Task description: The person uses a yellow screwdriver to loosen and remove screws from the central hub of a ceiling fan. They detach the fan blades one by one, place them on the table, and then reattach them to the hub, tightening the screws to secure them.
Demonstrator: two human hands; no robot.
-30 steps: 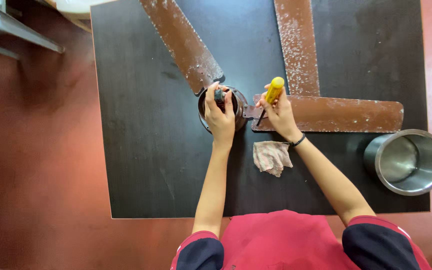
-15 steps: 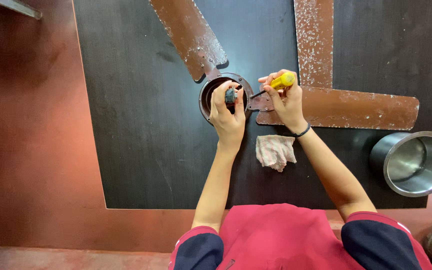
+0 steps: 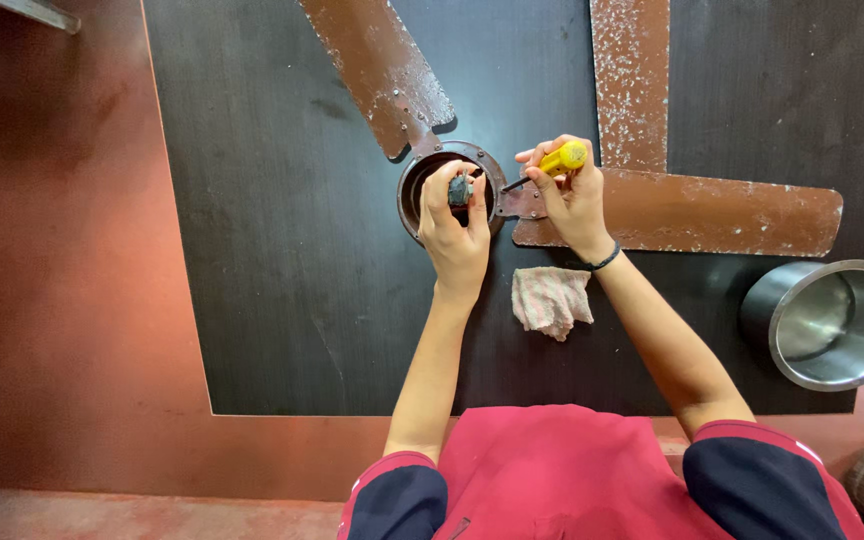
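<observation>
— Three brown fan blades [image 3: 382, 70] fan out from a round hub [image 3: 449, 190] on the dark board [image 3: 252, 250]; two run to the far side, one to the right. Left hand?

— Left hand [image 3: 454, 235] sits on the hub, thumb and fingers pinched shut on a small dark part [image 3: 460, 190] in the hub's well. What the part is, cannot tell.

— And right of it?

— Right hand [image 3: 570, 200] is curled closed round a yellow-handled screwdriver [image 3: 550, 165]. Long axis runs left-right, slightly tilted; tip points left and nearer, at the hub's right rim, where the right blade's bracket joins.

— Step in hand?

— Looks like working a fastener at that joint while steadying the centre. Next move likely needs the tip seated square, and the hub kept from turning.

— Further right?

— Crumpled rag [image 3: 552, 300] near the right wrist; steel pot [image 3: 837, 325] at the board's right edge, well apart.
</observation>
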